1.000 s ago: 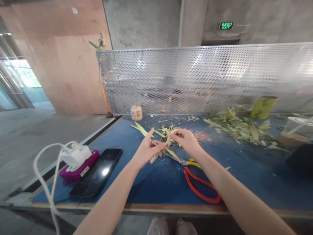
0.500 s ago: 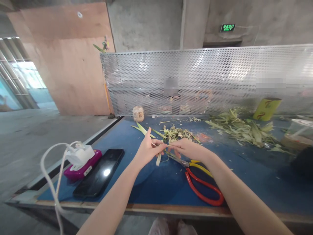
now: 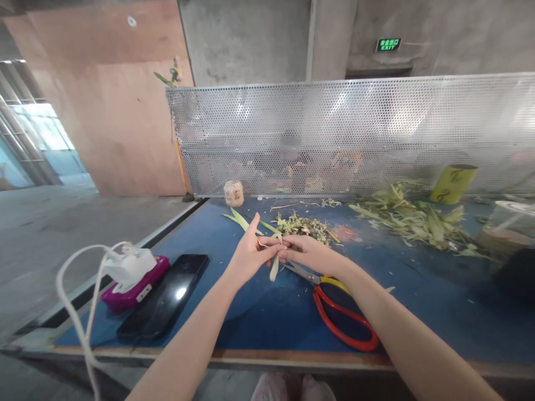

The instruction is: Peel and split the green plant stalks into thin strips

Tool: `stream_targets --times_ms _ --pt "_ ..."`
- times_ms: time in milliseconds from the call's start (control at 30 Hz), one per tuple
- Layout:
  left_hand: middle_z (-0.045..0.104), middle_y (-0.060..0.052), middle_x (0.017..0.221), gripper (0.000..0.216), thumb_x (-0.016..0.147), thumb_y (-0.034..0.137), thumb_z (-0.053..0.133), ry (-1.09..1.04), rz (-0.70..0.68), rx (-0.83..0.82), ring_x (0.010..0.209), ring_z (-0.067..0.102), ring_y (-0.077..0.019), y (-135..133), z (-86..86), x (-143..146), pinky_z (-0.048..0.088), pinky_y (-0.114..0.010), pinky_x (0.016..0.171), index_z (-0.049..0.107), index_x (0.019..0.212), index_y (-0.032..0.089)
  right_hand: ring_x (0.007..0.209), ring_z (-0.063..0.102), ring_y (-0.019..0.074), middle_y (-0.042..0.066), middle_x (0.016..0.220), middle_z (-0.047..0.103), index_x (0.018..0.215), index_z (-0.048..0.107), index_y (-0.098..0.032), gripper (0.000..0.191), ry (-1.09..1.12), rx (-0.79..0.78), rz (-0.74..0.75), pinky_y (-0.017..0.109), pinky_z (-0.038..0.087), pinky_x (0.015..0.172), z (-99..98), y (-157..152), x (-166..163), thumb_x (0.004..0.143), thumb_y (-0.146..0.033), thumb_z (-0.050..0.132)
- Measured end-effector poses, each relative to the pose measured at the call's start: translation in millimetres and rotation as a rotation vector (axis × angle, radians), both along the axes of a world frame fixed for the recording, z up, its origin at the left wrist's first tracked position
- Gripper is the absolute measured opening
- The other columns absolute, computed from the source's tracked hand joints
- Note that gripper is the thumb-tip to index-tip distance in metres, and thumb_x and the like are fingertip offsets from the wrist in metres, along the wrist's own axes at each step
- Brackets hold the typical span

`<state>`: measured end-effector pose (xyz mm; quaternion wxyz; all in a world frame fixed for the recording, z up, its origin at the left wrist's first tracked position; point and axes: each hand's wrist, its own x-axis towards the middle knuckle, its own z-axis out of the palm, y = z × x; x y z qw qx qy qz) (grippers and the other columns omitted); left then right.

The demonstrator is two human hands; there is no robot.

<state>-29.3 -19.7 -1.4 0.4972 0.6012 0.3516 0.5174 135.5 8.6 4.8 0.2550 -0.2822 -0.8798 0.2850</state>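
Note:
My left hand [image 3: 251, 252] pinches a narrow pale-green leaf strip [image 3: 274, 269] between thumb and fingers, with its thumb also standing up in part. Meeting it from the right, my right hand [image 3: 308, 252] has its fingertips closed on the same strip; the exact grip is partly hidden. One end of the strip dangles below the fingertips. Under my right wrist lie scissors [image 3: 308, 275] with one red and one yellow handle, blades toward the hands. Just beyond the hands are long green leaves [image 3: 239, 219] and a heap of small plant scraps [image 3: 304, 225].
On the left, a black phone [image 3: 165, 301] lies beside a purple power strip [image 3: 136, 295] with a white plug [image 3: 130, 268] and cable. A jar [image 3: 233, 194], a leaf pile [image 3: 412, 217], a yellow can [image 3: 453, 184] and a plastic cup [image 3: 507, 225] stand before a perforated metal screen [image 3: 267, 111].
My right fingertips have closed in against the left ones and curled more around the strip. The left hand has barely moved. The whole view has shifted slightly.

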Motion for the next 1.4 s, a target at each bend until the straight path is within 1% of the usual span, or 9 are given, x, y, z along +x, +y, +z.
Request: stream_targets --times_ms 100,200,367,567,700,833,1067,1233,1400 --pt "0.068 -0.009 0.079 0.095 0.075 0.026 0.057 -0.023 -0.037 -0.010 0.060 0.061 -0.0168 -2.2 2.5 0.1 0.044 -0.024 0.047 -0.017 0.133 0.016 0.063 0.048 0.0099 -0.002 0.066 0.053 0.073 0.052 -0.017 0.014 0.141 -0.142 0.023 0.022 0.036 0.060 0.0 -0.6 -3.9 0.079 -0.028 0.047" --pt "0.064 -0.013 0.098 0.102 0.073 0.023 0.060 0.010 -0.059 0.009 0.063 0.062 -0.0156 -3.5 3.2 -1.9 0.048 -0.027 0.053 -0.024 0.131 0.022 0.056 0.045 0.0082 -0.004 0.060 0.051 0.075 0.056 -0.016 0.013 0.174 -0.211 -0.044 0.020 0.033 0.054 1.4 0.4 -1.8 0.075 -0.027 0.052" --pt "0.050 -0.017 0.122 0.100 0.072 0.024 0.060 0.103 0.025 0.079 0.062 0.062 -0.0154 -1.4 -0.1 -4.2 0.050 -0.031 0.054 -0.021 0.130 0.032 0.047 0.036 0.0063 -0.004 0.052 0.049 0.071 0.065 -0.014 0.023 0.084 -0.205 -0.180 0.021 0.029 0.049 2.3 2.2 1.9 0.073 -0.033 0.052" --pt "0.066 -0.011 0.090 0.096 0.071 0.025 0.061 0.107 0.179 0.150 0.064 0.063 -0.0203 -1.6 1.8 -4.8 0.044 -0.025 0.045 -0.011 0.135 0.026 0.068 0.052 0.0122 0.001 0.076 0.061 0.083 0.064 -0.016 0.022 0.268 -0.197 -0.239 0.025 0.040 0.064 0.7 2.1 0.0 0.067 -0.031 0.059" --pt "0.065 -0.004 0.073 0.090 0.071 0.025 0.060 0.165 0.229 0.208 0.055 0.059 -0.0152 -5.4 3.3 -3.2 0.044 -0.026 0.048 -0.001 0.136 0.022 0.057 0.048 0.0093 -0.002 0.063 0.052 0.073 0.057 -0.016 0.021 0.209 -0.184 -0.161 0.022 0.038 0.056 -1.7 0.1 -3.2 0.071 -0.037 0.055" --pt "0.065 -0.003 0.074 0.082 0.073 0.024 0.057 0.263 0.242 0.259 0.064 0.059 -0.0145 -7.4 1.8 -2.3 0.047 -0.029 0.063 0.005 0.136 0.023 0.053 0.044 0.0083 -0.003 0.057 0.047 0.064 0.053 -0.016 0.024 0.209 -0.186 -0.177 0.022 0.036 0.053 -4.2 1.5 -3.7 0.072 -0.039 0.053" --pt "0.067 -0.005 0.076 0.083 0.072 0.026 0.058 0.363 0.334 0.306 0.065 0.059 -0.0168 -7.8 5.6 -4.6 0.044 -0.028 0.057 0.007 0.137 0.021 0.061 0.052 0.0106 0.001 0.066 0.057 0.068 0.060 -0.016 0.016 0.235 -0.032 -0.252 0.023 0.041 0.058 -1.0 0.2 -0.3 0.072 -0.029 0.053" --pt "0.067 -0.005 0.075 0.093 0.069 0.029 0.061 0.259 0.366 0.241 0.061 0.059 -0.0166 -7.2 7.2 -5.4 0.043 -0.025 0.048 -0.002 0.137 0.021 0.052 0.051 0.0096 0.001 0.060 0.057 0.076 0.063 -0.015 0.021 0.300 -0.147 -0.253 0.024 0.043 0.052 -3.5 1.0 -2.3 0.072 -0.034 0.055" --pt "0.065 -0.006 0.082 0.107 0.064 0.028 0.066 0.196 0.233 0.151 0.073 0.060 -0.0182 -4.9 -2.3 -2.4 0.046 -0.026 0.055 -0.014 0.134 0.019 0.053 0.054 0.0103 0.001 0.061 0.058 0.075 0.062 -0.015 0.023 0.424 -0.228 -0.221 0.025 0.047 0.055 -7.1 5.5 -4.8 0.070 -0.037 0.057"
